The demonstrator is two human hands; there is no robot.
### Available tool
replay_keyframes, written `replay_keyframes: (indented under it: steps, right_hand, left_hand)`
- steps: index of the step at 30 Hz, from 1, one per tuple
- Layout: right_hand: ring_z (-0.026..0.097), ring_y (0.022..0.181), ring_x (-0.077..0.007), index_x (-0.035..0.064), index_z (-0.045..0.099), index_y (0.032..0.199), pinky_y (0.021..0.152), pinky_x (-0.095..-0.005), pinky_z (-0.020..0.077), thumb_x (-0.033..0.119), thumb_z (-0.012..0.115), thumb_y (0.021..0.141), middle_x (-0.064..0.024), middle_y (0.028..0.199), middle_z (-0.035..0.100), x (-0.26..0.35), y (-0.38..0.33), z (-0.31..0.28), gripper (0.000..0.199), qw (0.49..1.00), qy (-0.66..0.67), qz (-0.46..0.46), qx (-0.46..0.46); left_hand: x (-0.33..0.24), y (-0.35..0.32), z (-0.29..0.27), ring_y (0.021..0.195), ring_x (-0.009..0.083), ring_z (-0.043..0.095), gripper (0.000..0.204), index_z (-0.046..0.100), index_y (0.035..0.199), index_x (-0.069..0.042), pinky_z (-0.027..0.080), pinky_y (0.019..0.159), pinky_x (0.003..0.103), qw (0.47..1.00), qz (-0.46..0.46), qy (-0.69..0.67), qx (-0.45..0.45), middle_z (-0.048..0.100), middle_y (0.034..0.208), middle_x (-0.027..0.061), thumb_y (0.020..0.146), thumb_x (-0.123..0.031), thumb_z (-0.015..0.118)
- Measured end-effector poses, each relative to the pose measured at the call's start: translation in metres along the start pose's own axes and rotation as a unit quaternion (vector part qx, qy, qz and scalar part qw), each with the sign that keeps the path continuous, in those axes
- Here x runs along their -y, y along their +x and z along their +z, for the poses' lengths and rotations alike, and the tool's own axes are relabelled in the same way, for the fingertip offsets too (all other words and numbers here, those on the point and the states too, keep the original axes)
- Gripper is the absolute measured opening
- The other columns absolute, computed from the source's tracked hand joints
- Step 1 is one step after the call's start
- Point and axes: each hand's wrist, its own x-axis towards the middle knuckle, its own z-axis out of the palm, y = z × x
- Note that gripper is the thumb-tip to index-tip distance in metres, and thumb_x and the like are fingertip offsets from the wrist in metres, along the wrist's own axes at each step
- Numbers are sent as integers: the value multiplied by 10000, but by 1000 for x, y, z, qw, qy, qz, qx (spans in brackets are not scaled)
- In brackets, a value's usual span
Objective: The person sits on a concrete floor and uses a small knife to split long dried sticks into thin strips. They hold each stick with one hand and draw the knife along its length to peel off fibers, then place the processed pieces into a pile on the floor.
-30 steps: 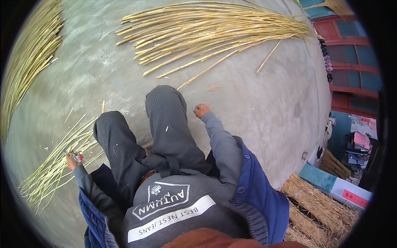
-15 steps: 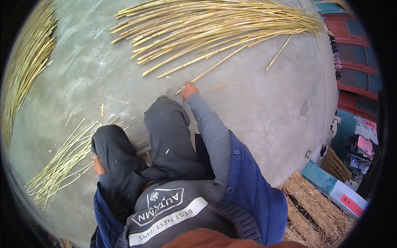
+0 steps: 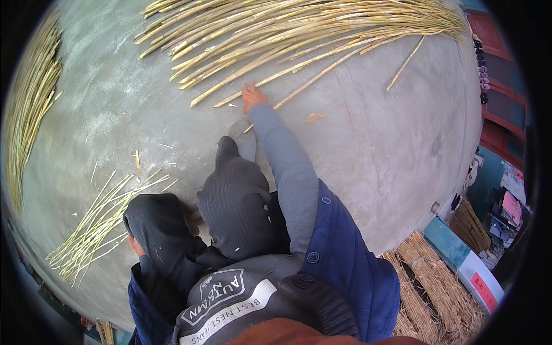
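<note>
My right hand (image 3: 252, 98) reaches forward over the floor, fingers stretched onto a long yellow-green stalk (image 3: 226, 103) near the close edge of a large spread of stalks (image 3: 322, 29). A single stalk (image 3: 310, 82) lies just right of that hand, its near end beside my shoe (image 3: 244, 141). At the outer side of my left knee, my left hand (image 3: 135, 245) shows only in part. Its fingers are hidden by the dark trouser leg. Thin pale green peeled strips (image 3: 95, 221) lie on the floor close to it.
Another pile of stalks (image 3: 31, 109) curves along the far left. One short stalk (image 3: 406, 63) lies apart at the right. Dry straw bundles (image 3: 440, 282) sit at the lower right beside a teal and white ledge (image 3: 460, 259). Red-framed panels (image 3: 499, 75) stand beyond.
My right hand has let go of the single stalk and moved forward and slightly left to the neighbouring one. The released stalk lies on the floor. My left hand stays by the knee.
</note>
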Motion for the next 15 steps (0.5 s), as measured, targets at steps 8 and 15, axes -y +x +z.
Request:
replay_keyframes:
  steps: [8, 15]
  right_hand:
    - [665, 1121, -276, 135, 741, 1092, 959, -428, 500, 129, 707, 867, -95, 1148, 674, -15, 5, 34, 227, 986, -130, -30, -96]
    - [626, 967, -240, 181, 773, 914, 965, -423, 446, 150, 703, 805, -50, 969, 687, 6, -30, -6, 134, 933, -86, -249, -243]
  left_hand:
    - [-1, 1, -8, 788, 180, 652, 372, 667, 921, 0, 523, 723, 375, 999, 9, 32, -15, 724, 907, 95, 986, -362, 714]
    - [-5, 11, -5, 769, 174, 641, 365, 661, 917, 0, 516, 706, 374, 999, 34, 36, -14, 716, 886, 90, 983, -354, 720]
